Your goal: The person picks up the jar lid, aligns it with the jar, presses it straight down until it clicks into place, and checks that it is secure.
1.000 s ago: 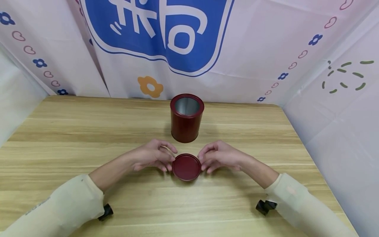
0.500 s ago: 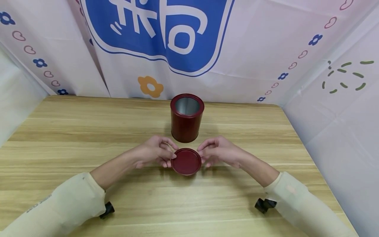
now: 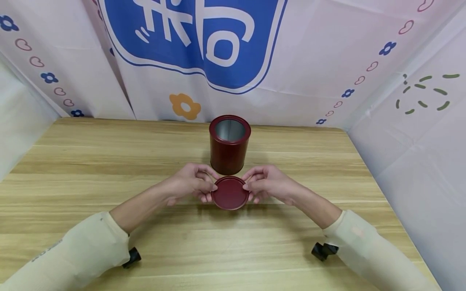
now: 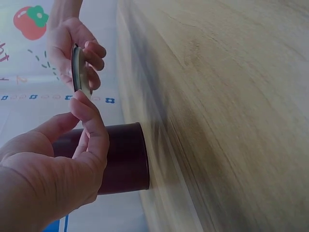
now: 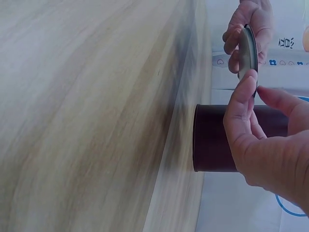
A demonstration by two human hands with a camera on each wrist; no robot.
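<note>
A round dark red lid (image 3: 230,195) is held above the table, in front of the can. My left hand (image 3: 193,182) pinches its left edge, thumb on top and fingers beneath. On the opposite edge my right hand (image 3: 267,184) pinches it the same way. Both wrist views show the lid off the tabletop, its pale metal underside (image 5: 246,50) turned toward the table. Just behind it stands the dark red can (image 3: 227,157), upright and uncovered, with a bare silver inside. In the left wrist view the left hand partly hides the can (image 4: 126,159).
The wooden table (image 3: 233,250) extends to both sides. A white printed cloth (image 3: 291,81) hangs along its back edge, close behind the can. Another white cloth panel (image 3: 411,161) borders the right side. Small black devices (image 3: 132,258) sit at the sleeves.
Both hands have lifted the lid off the table and shifted it slightly toward the can. The thumbs now lie over its rim. The can has stayed in place.
</note>
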